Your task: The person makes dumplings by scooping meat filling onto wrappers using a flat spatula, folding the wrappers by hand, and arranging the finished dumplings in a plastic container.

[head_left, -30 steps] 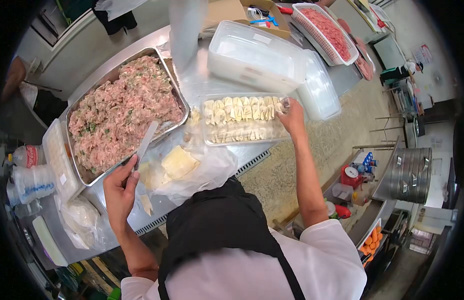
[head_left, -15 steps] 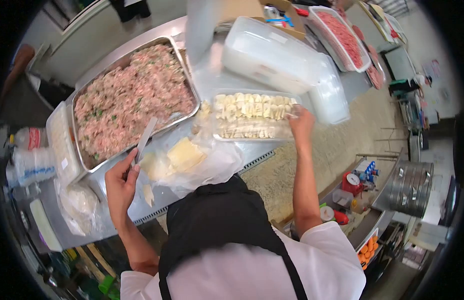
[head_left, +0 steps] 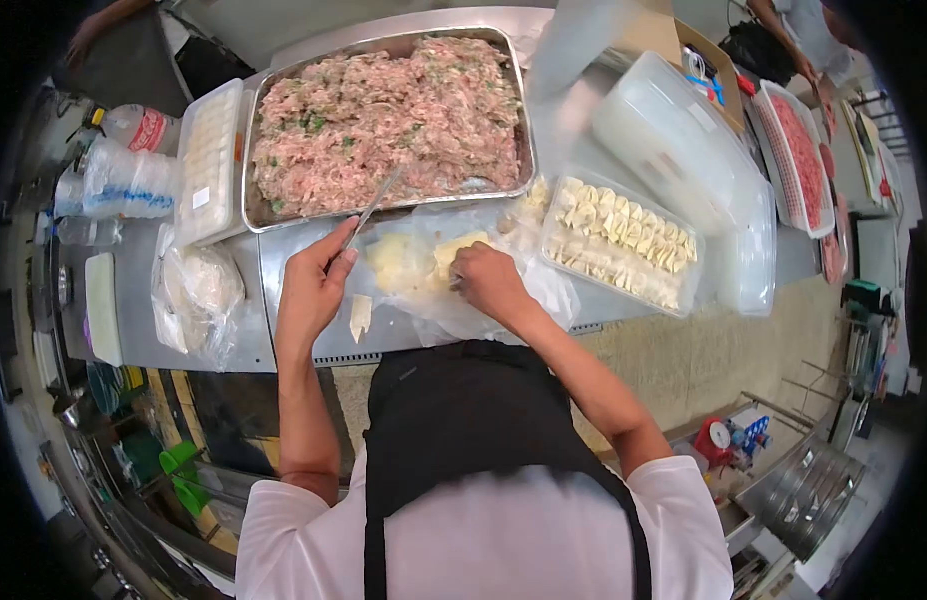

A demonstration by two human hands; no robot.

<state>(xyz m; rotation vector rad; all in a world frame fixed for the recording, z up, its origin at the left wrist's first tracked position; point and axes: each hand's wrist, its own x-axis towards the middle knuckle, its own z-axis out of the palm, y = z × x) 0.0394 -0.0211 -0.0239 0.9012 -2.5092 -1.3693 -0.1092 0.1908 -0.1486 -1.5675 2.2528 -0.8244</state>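
My left hand (head_left: 315, 285) is closed around a narrow metal spatula (head_left: 376, 205), its blade tilted up over the near edge of a large metal tray (head_left: 283, 221) of minced meat filling (head_left: 383, 120). Beneath my right hand (head_left: 490, 283) lies a stack of pale yellow dumpling wrappers (head_left: 448, 250) on a clear plastic bag (head_left: 553, 300). The right fingers are bent and pinched at the stack's edge; their tips are partly hidden. To the right, folded dumplings (head_left: 623, 222) sit in rows in a clear plastic container. A loose wrapper piece (head_left: 360, 317) rests on the table near my left wrist.
Lidded boxes (head_left: 205, 165), plastic bottles (head_left: 138, 128) and a bagged pale mass (head_left: 198, 290) stand at the left. Empty clear containers (head_left: 673, 140) and a basket of ground meat (head_left: 795, 160) are at the right. Another person's arm (head_left: 783, 35) shows at the back right.
My right hand has moved left from the dumpling container to the wrapper stack. My left hand still holds the spatula near the meat tray. The camera view has turned.
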